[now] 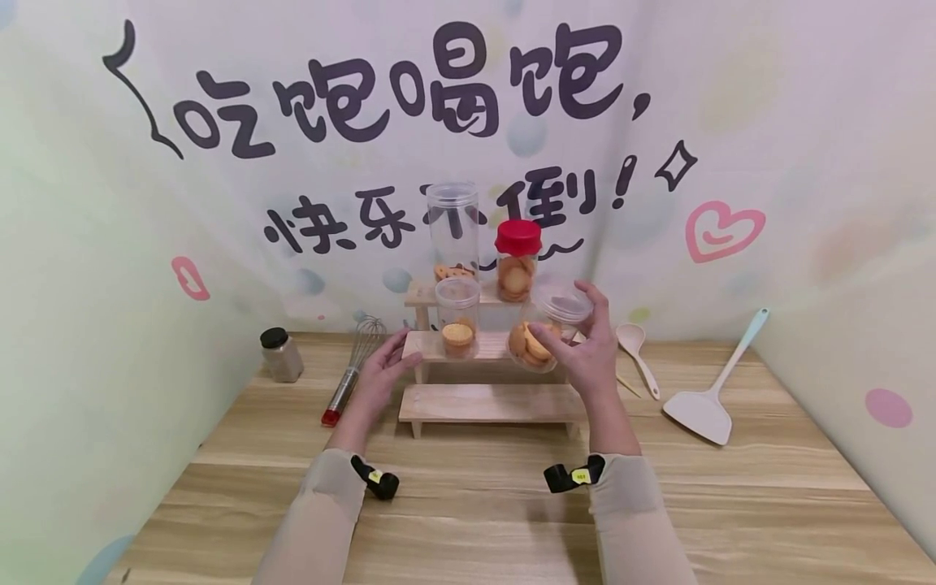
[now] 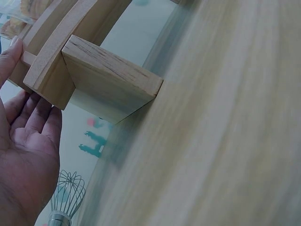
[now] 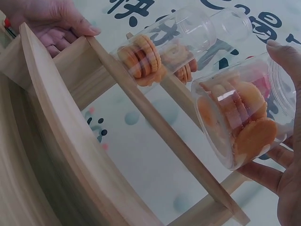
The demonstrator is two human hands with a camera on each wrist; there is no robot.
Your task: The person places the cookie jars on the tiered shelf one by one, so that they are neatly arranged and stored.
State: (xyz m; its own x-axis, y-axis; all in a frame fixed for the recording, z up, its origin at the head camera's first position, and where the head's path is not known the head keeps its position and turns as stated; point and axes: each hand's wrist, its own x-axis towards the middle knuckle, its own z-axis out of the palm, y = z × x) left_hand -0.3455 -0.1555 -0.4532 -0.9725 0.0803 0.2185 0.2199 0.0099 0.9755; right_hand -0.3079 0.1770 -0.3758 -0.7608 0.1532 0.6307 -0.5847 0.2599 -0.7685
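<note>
My right hand (image 1: 595, 349) grips a clear lidded jar of round cookies (image 3: 235, 113), thumb on one side and fingers on the other. The jar is tilted at the right end of the middle step; whether its base touches the wood I cannot tell. At the left end of that step, my left hand (image 1: 380, 374) holds the three-step wooden stand (image 1: 490, 402), its thumb over the board (image 2: 51, 66). A smaller clear jar with cookies (image 1: 458, 321) stands on the middle step. Up on the top step are a tall clear jar (image 1: 453, 227) and a red-lidded cookie jar (image 1: 517, 264).
Left of the stand lie a whisk (image 1: 349, 378) and a black-capped jar (image 1: 281, 355). To the right are a pale spoon (image 1: 639, 357) and a white spatula (image 1: 705, 410) with a light blue handle end. A printed cloth wall (image 1: 804, 122) closes the back.
</note>
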